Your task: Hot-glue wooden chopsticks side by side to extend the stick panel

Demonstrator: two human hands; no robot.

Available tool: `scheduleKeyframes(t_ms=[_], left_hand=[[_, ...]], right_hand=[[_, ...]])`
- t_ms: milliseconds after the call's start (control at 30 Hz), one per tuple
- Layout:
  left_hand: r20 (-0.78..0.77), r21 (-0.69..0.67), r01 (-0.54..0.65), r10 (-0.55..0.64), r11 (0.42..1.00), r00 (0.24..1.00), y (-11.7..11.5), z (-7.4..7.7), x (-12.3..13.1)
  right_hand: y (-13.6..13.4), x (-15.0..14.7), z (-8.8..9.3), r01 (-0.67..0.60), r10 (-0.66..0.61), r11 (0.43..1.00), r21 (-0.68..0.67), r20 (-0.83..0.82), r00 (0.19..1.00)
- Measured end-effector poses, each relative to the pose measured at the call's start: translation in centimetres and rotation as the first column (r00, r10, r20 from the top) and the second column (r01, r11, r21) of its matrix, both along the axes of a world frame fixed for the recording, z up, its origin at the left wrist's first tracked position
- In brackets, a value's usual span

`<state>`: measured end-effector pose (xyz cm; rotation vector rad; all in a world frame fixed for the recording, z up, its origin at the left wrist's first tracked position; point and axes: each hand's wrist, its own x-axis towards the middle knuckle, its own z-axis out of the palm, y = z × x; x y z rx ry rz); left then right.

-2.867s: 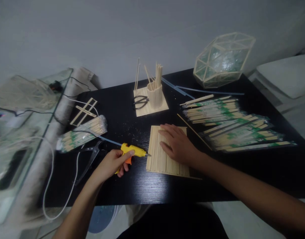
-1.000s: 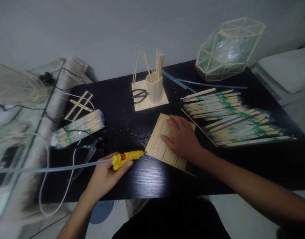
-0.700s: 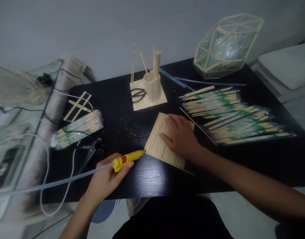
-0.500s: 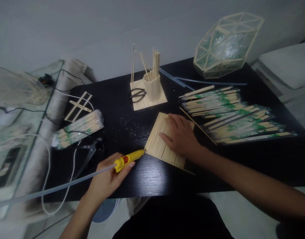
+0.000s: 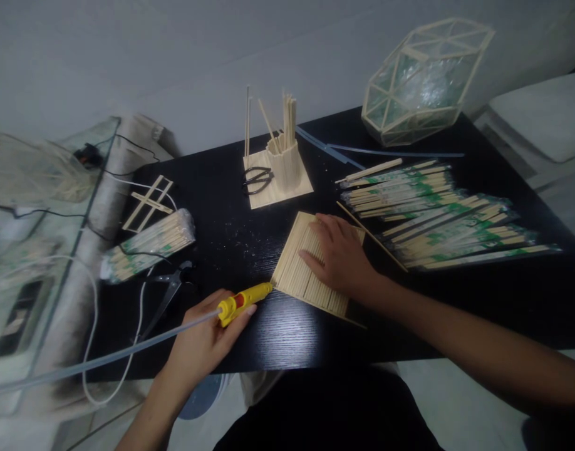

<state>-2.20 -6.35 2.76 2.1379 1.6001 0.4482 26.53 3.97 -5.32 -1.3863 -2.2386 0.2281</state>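
My left hand (image 5: 200,338) is closed around a yellow hot glue gun (image 5: 244,302), with a long clear glue stick (image 5: 128,351) running out of its back end. The gun's nozzle meets the lower left corner of a panel of thin wooden sticks (image 5: 294,266) laid side by side. On that panel's right part my right hand (image 5: 341,257) lies flat, fingers spread, pressing it against the black table (image 5: 222,244). A single loose stick (image 5: 374,238) lies just beyond the right hand. The gun's trigger is hidden by my left fingers.
Behind stands a stick holder (image 5: 285,166) on a square base, beside black-handled scissors (image 5: 258,180). Wrapped chopsticks (image 5: 456,219) spread on the right, near a geometric stick frame (image 5: 423,88). At left lie pincers (image 5: 168,291), a chopstick pack (image 5: 151,244) and a white cable (image 5: 88,351).
The view has shifted very slightly. Both hands, the glue gun and the stick panel hold nearly the same positions.
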Motion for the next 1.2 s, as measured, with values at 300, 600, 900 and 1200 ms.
scheduleKeyframes(t_ms=[300, 600, 900, 1200], left_hand=[[-0.071, 0.073, -0.018, 0.023, 0.997, 0.997, -0.2, 0.6, 1.2], [-0.068, 0.095, -0.037, 0.043, 0.995, 0.997, 0.8, 0.5, 2.1], [-0.053, 0.079, -0.059, 0.063, 0.995, 0.997, 1.8, 0.3, 2.6], [-0.088, 0.111, -0.041, 0.051, 0.993, 0.995, 3.1, 0.5, 3.4]], right_hand=[[-0.1, 0.0, 0.0, -0.011, 0.010, 1.000, -0.013, -0.028, 1.000], [-0.1, 0.1, 0.1, -0.016, 0.015, 1.000, -0.021, -0.022, 1.000], [0.0, 0.3, 0.3, -0.024, 0.023, 0.999, -0.041, -0.021, 1.000], [0.1, 0.4, 0.5, -0.031, 0.030, 0.999, -0.045, -0.010, 0.999]])
